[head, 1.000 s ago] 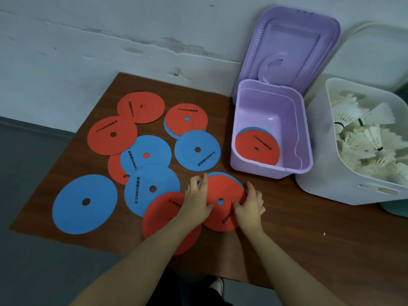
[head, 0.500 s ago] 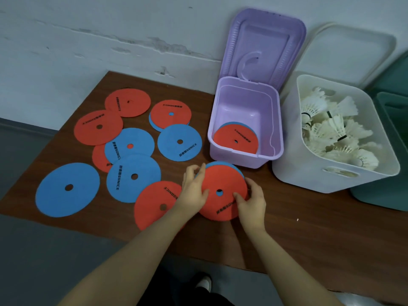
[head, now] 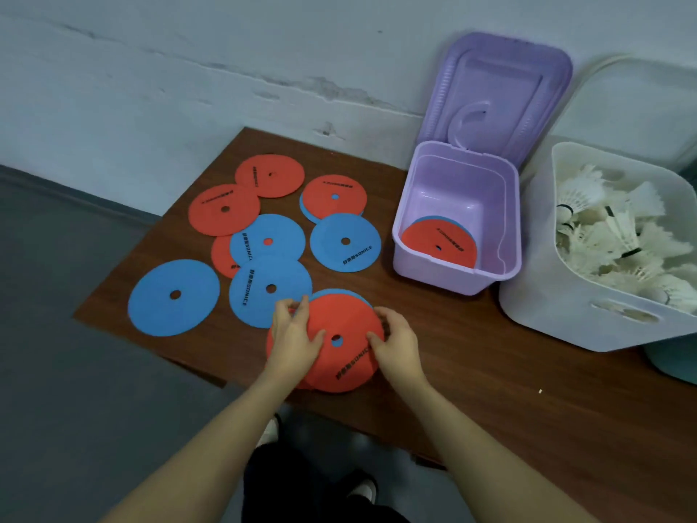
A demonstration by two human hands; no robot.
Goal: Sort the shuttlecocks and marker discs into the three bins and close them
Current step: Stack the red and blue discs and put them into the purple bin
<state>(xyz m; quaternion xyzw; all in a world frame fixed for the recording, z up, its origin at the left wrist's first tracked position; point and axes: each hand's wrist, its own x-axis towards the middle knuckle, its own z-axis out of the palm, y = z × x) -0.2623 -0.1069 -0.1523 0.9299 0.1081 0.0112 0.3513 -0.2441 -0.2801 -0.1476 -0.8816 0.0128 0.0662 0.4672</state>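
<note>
Now both hands pinch a red marker disc [head: 341, 347] at the near edge of the brown table [head: 528, 390], left hand [head: 296, 339] on its left rim, right hand [head: 394, 343] on its right. It overlaps a blue disc [head: 339, 295] behind. The open purple bin [head: 456, 273] holds another red disc [head: 439, 247]; the white bin [head: 565, 315] holds shuttlecocks [head: 618, 239].

Marker discs [head: 345, 242] — red or blue, some with black lettering — on a dark brown wood-grain surface [head: 528, 390]; lilac bin [head: 456, 273]; white bin [head: 558, 311] of white shuttlecocks [head: 611, 235], black-banded.
</note>
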